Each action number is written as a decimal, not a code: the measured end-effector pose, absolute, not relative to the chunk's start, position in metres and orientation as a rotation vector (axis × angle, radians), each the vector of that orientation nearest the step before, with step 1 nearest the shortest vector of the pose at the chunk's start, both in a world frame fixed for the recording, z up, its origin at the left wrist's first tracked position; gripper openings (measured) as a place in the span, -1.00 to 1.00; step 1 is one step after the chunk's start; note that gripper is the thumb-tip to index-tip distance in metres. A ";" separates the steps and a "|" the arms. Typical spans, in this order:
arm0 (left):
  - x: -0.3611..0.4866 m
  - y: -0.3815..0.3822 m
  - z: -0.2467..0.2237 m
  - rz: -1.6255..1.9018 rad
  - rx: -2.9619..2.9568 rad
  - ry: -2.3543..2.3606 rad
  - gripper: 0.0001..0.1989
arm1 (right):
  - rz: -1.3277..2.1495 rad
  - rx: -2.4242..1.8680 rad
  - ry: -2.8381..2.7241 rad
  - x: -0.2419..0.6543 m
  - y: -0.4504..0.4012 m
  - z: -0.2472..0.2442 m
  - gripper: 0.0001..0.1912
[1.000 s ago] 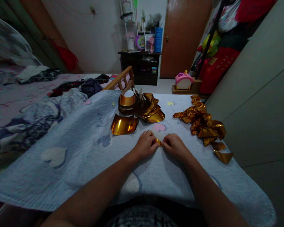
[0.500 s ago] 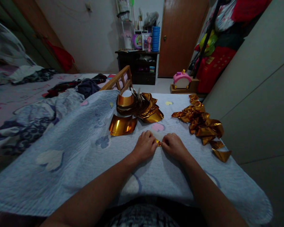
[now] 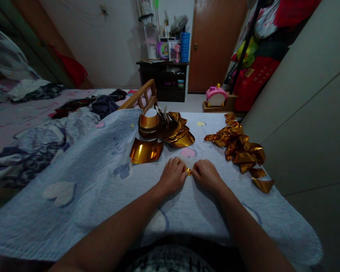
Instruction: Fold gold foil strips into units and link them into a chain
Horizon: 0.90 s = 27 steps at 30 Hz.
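Observation:
Close together over the light blue blanket (image 3: 124, 200), both my hands pinch one small sheet of gold foil paper (image 3: 189, 172). My left hand (image 3: 173, 174) closes on its left end, and my right hand (image 3: 206, 174) closes on its right end. Only a narrow, shiny gold strip shows between the fingertips; the rest is hidden. Beyond my left hand lie a few flat, curled gold sheets (image 3: 146, 150). Behind them stands a fanned stack of gold foil paper (image 3: 170, 128). Off to the right is a pile of folded gold pieces (image 3: 238, 143).
A wooden rail (image 3: 141, 94) rises at the blanket's far edge. Rumpled clothes (image 3: 62, 124) cover the bed on the left. A pink toy case (image 3: 216, 96) sits on a box ahead, and a pale cabinet (image 3: 308, 124) borders the right side.
The pale part of the sheet that stood up behind my fingers is no longer visible, and only the gold strip shows. My hands stay in nearly the same place.

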<state>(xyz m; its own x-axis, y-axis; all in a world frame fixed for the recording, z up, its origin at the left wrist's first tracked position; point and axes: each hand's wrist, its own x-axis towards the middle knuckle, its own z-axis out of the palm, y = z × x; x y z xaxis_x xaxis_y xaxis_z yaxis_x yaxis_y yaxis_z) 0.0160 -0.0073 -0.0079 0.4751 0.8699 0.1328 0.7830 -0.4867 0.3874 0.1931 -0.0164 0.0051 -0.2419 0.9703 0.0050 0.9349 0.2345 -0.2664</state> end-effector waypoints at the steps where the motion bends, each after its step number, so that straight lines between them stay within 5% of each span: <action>1: 0.016 -0.007 -0.008 0.448 2.449 1.413 -0.94 | 0.315 -1.815 -2.326 0.193 -0.016 0.005 -0.81; 20: 0.010 -0.002 -0.007 0.640 2.236 1.250 -0.74 | 0.382 -1.797 -2.257 0.195 -0.018 0.004 -0.91; 27: 0.008 -0.002 -0.005 0.616 2.248 1.205 -0.82 | 0.385 -1.783 -2.227 0.196 -0.017 0.000 -0.90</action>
<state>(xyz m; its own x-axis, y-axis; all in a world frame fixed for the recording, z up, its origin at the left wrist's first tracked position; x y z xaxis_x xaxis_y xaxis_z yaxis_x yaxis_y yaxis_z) 0.0077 -0.0018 -0.0050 0.5028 0.8515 0.1484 0.6190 -0.4746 0.6258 0.1964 -0.0169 -0.0004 -0.2117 0.9766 0.0385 0.9071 0.2110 -0.3641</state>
